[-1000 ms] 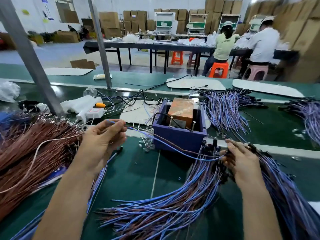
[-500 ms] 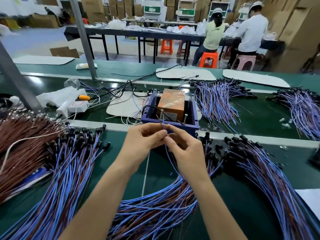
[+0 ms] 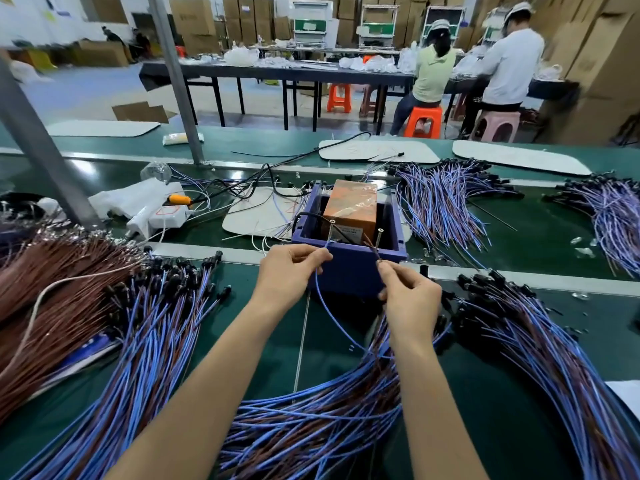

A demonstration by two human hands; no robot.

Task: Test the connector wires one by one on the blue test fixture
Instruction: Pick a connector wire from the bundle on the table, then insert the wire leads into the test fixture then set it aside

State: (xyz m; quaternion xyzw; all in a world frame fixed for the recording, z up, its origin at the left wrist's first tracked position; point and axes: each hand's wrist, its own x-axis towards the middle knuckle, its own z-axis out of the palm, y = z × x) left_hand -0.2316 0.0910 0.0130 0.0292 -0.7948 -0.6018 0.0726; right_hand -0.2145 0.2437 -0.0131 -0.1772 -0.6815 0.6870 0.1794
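Blue plastic is forming the open-topped test fixture (image 3: 349, 271), sitting at the centre of the frame on a green worktop (image 3: 273, 344). 2 upright metal posts are rising inside it, a left pin (image 3: 332, 222) and a right pin (image 3: 380, 231).

The left hand (image 3: 289, 275) is pinching the end of a blue lead (image 3: 320, 299) between thumb and forefinger, aiming its tip up at the left pin. The right hand (image 3: 410, 299) is pinching a brown lead (image 3: 372, 249), pointing it towards the right pin. Whether either tip is actually touching metal cannot be told.

The blue lead is looping down into a loose pile of blue and brown wires (image 3: 311, 420) at the lower centre.

These leads are looking thin, light and floppy. Gripping close behind each tip is probably giving the steadiest aim. Tugging hard is risking dragging tangled neighbours out of the pile.
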